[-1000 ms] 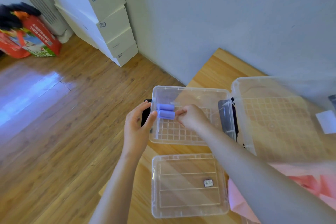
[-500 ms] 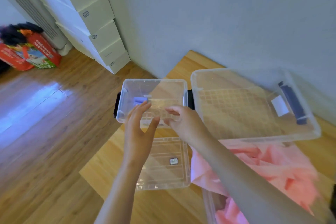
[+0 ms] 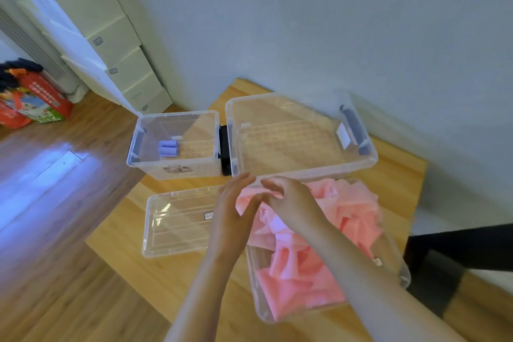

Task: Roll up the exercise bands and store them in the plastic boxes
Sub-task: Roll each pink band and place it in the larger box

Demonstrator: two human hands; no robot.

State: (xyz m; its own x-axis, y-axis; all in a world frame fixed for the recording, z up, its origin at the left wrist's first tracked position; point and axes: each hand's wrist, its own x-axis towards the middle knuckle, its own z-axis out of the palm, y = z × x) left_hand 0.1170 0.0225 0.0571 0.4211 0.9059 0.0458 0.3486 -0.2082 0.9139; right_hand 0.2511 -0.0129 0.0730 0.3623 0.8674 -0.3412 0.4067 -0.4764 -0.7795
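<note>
Left hand [image 3: 231,212] fingers [image 3: 236,183] straight and pressed together, pointing away from the person, thumb lying against the edge of the pink exercise bands [image 3: 319,264]. Right hand [image 3: 294,203] fingers [image 3: 268,183] loosely curled, tips bent down above the pink pile, nothing visibly pinched between them; cannot tell if they touch the material underneath. The two hands are just beside each other, fingertips nearly meeting, over the far left corner of the pile. The pink bands are unrolled and crumpled in a heap that fills a clear plastic box [image 3: 256,302] on the near right of the wooden surface [image 3: 130,253]. Left of that box a clear lid [image 3: 175,226] lies flat on the surface, partly under the left wrist. Beyond the lid stands a small clear box [image 3: 180,171] holding two rolled purple bands [image 3: 168,148], side by side on its floor near the left wall. A black latch [image 3: 224,147] sits between it and a large clear box [image 3: 372,159] touching it on the right, with only a gridded bottom and a white label showing inside. Wood floor [image 3: 55,203] to the left, stacked white cartons [image 3: 119,44] by the wall, a red bag [image 3: 41,97] far left.
</note>
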